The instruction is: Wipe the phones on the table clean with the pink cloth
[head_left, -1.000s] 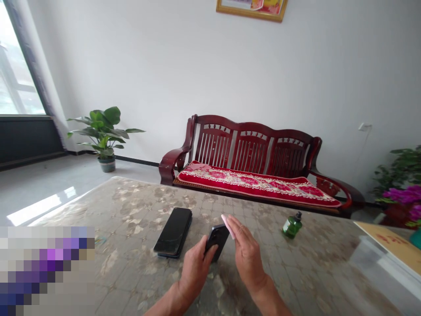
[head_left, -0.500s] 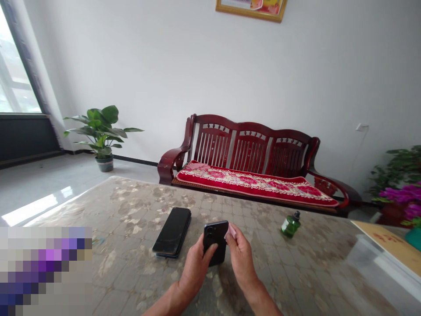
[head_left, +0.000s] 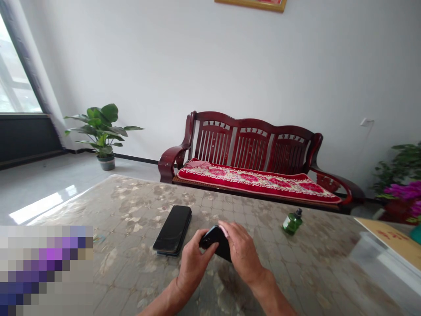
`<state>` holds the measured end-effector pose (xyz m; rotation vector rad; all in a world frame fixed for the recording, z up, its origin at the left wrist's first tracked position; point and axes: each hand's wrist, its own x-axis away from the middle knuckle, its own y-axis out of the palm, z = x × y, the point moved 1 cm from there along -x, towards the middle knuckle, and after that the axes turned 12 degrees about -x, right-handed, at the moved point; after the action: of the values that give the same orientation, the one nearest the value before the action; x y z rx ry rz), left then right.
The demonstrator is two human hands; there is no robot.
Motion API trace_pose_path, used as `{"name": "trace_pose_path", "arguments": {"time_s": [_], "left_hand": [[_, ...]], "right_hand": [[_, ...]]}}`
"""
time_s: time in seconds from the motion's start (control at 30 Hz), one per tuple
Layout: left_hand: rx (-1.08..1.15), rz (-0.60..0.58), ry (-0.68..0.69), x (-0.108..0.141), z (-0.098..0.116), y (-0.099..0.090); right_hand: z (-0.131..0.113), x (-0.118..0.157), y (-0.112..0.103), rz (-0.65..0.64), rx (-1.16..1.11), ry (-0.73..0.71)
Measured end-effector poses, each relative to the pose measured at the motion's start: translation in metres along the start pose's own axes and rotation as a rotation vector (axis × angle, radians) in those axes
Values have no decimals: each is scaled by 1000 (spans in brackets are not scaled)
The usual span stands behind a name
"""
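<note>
A dark phone [head_left: 224,248] is tilted between my hands above the table. My left hand [head_left: 194,258] grips its left side, the thumb lying across the back near the camera lenses. At its upper right edge, my right hand [head_left: 244,251] presses a small pink cloth [head_left: 223,230] against the phone, fingers bent over it. Left of my hands, a black phone [head_left: 173,229] lies screen up on top of another dark device on the patterned table cover [head_left: 131,237]. A green bottle [head_left: 292,223] with a black cap stands to the right.
Beyond the table is a dark red wooden bench [head_left: 251,149] with a red floral cushion [head_left: 256,179]. A yellowish board [head_left: 391,239] lies at the right. A potted plant [head_left: 104,131] stands on the floor at the back left; purple flowers [head_left: 406,197] are at the far right.
The phone in my hands has tilted over to a slant. My right hand has turned, its fingers now folded over the phone's edge with the pink cloth. The view has shifted slightly.
</note>
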<state>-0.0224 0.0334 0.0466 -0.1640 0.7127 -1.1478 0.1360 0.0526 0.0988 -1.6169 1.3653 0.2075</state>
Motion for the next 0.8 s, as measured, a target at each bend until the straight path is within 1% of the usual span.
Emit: {"name": "trace_pose_path", "arguments": {"time_s": [0.17,0.27,0.37,0.47,0.53,0.6,0.67,0.7,0.8], "left_hand": [[-172,-103,36,1,-8,5],[-195,-196,50,3,-9,5],[-229,-273,58,4,-8,1],[-335,-312,16,2,-8,-2],[-384,-325,-5,1,-7,-2],[-402,-328,-2,1,-7,-1],[-414,-329,9,1,-6,1],[-420,-335,17,1,-6,2],[-408,-353,61,2,-6,3]], "right_hand": [[-4,5,2,-81,164,-102],[-6,15,7,-112,203,-157],[1,28,5,-133,236,-200],[20,40,-7,-86,296,-179],[35,46,-16,-24,336,-143],[43,49,-20,37,361,-116],[40,49,-16,71,364,-110],[35,49,-10,66,358,-118],[13,46,10,-25,317,-170]]}}
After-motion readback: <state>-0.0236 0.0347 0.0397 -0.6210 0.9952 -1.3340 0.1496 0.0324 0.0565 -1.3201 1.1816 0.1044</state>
